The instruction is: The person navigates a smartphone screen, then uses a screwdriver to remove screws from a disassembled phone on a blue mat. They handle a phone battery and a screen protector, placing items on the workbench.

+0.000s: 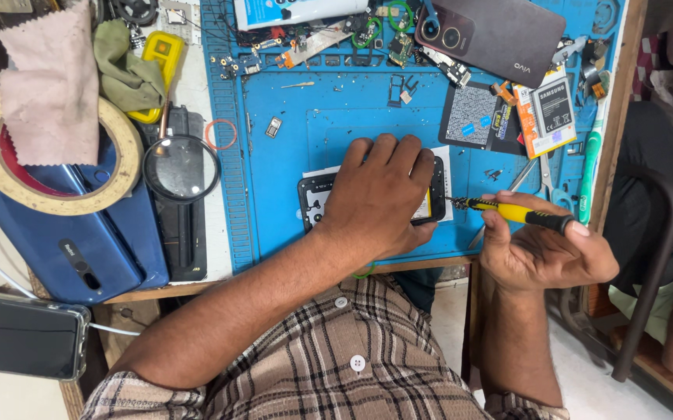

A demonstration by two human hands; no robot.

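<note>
Left hand (379,194): flat, fingers spread, pressing down on one opened phone (315,201) lying on the blue repair mat (274,210) near the worktop's front edge; the palm hides most of it. Right hand (543,249): fingers closed around one yellow-handled precision screwdriver (508,210), held level, tip meeting the phone's right edge.

On the mat beyond the hands:
- one dark phone back cover (500,31), top right
- two flat battery packs (550,113), white and orange labels, overlapping, right side
- one dark square part (473,117) with small blue stickers, just left of the batteries
- one pair of scissors (546,175), right of the phone

Left of the mat:
- one magnifying glass (181,167)
- one roll of beige tape (56,167) resting on a blue phone (80,249)
- one pink cloth (49,85) over the roll
</note>
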